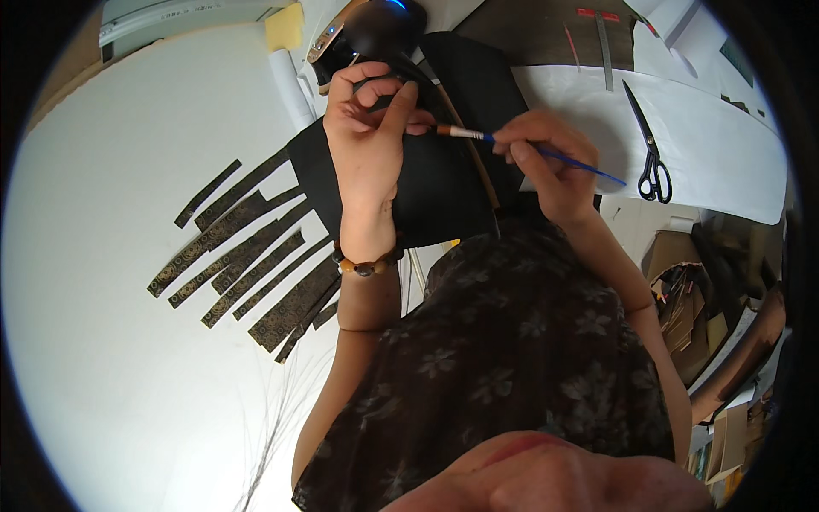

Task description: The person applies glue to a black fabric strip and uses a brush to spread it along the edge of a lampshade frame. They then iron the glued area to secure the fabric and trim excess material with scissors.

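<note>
- Head view: the left hand (368, 136) presses down on a black sheet (444, 183) lying on the white table (102, 341), its fingers curled and pinching the sheet's upper part near a thin tan strip (478, 162) that runs along the sheet.
- The right hand (550, 162) grips a blue-handled paintbrush (512, 143) between thumb and fingertips; the brush's tip touches the sheet just beside the left thumb.
- What lies under the left fingers is hard to make out, black against black.
- A beaded bracelet (367, 263) circles the left wrist.
- Left of the sheet, a fan of dark patterned strips (247, 256) lies flat on the table; some tuck under the sheet's edge.
- Black scissors (650, 158) rest on white paper to the right, well apart from the hands.
- A dark rounded object (375, 34) at the top is partly hidden by the left hand.
- The floral dress (512, 358) covers the sheet's lower edge, and the cardboard clutter (691, 307) at right is blurred by the lens rim.
</note>
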Action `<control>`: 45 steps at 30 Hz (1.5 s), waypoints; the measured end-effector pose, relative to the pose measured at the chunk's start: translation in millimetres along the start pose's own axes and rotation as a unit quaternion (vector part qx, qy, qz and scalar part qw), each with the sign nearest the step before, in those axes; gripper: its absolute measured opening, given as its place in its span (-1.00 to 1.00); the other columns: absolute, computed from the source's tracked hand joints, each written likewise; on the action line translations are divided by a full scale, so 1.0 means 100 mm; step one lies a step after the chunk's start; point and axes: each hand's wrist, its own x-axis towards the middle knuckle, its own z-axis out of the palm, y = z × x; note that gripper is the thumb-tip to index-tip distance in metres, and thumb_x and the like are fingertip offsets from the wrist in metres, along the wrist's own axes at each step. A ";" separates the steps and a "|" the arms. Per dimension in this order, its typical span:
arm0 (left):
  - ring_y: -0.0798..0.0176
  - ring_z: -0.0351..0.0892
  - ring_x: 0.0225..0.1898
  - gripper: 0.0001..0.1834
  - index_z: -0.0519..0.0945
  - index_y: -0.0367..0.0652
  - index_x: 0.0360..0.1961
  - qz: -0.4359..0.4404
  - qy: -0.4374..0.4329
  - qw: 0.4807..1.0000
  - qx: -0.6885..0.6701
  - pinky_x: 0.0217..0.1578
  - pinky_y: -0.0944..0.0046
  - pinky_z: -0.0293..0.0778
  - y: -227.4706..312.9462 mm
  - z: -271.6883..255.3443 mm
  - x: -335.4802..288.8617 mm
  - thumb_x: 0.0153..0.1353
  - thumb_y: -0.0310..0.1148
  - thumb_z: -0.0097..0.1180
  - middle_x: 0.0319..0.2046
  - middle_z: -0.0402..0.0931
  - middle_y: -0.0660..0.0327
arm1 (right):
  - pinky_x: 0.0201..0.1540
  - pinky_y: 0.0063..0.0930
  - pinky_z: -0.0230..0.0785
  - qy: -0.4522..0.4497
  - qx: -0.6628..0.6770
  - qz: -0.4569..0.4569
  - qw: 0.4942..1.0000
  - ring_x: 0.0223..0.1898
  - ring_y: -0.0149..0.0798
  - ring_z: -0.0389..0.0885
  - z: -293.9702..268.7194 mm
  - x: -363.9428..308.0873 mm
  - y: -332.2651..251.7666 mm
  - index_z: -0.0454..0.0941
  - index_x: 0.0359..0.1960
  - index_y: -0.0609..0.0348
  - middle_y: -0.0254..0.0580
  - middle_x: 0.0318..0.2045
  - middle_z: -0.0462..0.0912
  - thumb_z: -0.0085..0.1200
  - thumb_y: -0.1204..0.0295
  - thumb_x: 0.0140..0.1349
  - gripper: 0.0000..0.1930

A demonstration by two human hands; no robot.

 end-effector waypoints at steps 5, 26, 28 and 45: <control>0.30 0.60 -0.55 -0.68 0.43 -0.26 -0.09 -0.006 0.009 1.000 -0.006 -0.54 0.39 0.49 0.01 0.04 -0.01 0.16 -0.64 0.21 -0.38 0.61 0.23 | -0.34 -0.63 0.42 0.008 0.032 0.015 0.999 -0.39 -0.43 0.58 -0.01 -0.02 0.00 0.61 -0.28 0.36 -0.15 -0.35 0.63 0.00 0.66 0.22 -0.87; 0.31 0.58 -0.57 -0.65 0.38 -0.21 -0.05 0.001 0.001 1.000 0.002 -0.57 0.40 0.46 -0.02 0.02 -0.02 0.18 -0.64 0.19 -0.34 0.59 0.23 | -0.27 -0.60 0.43 -0.027 0.039 0.004 0.999 -0.34 -0.44 0.60 -0.05 -0.05 -0.04 0.61 -0.28 0.37 -0.17 -0.37 0.63 0.01 0.64 0.23 -0.88; 0.31 0.57 -0.58 -0.66 0.38 -0.21 -0.05 0.004 -0.007 1.000 0.004 -0.58 0.40 0.45 -0.01 0.02 -0.02 0.19 -0.63 0.18 -0.34 0.58 0.23 | -0.28 -0.61 0.43 0.007 0.037 0.024 0.999 -0.35 -0.46 0.59 0.00 -0.03 -0.05 0.61 -0.29 0.36 -0.18 -0.37 0.63 0.01 0.64 0.23 -0.88; 0.34 0.56 -0.59 -0.68 0.35 -0.20 -0.03 0.002 -0.002 0.999 0.033 -0.69 0.47 0.29 -0.01 0.05 -0.05 0.24 -0.61 0.13 -0.33 0.56 0.23 | -0.31 -0.61 0.43 -0.015 0.030 -0.004 0.999 -0.38 -0.43 0.59 -0.04 -0.10 -0.04 0.61 -0.28 0.36 -0.18 -0.38 0.63 0.03 0.64 0.22 -0.89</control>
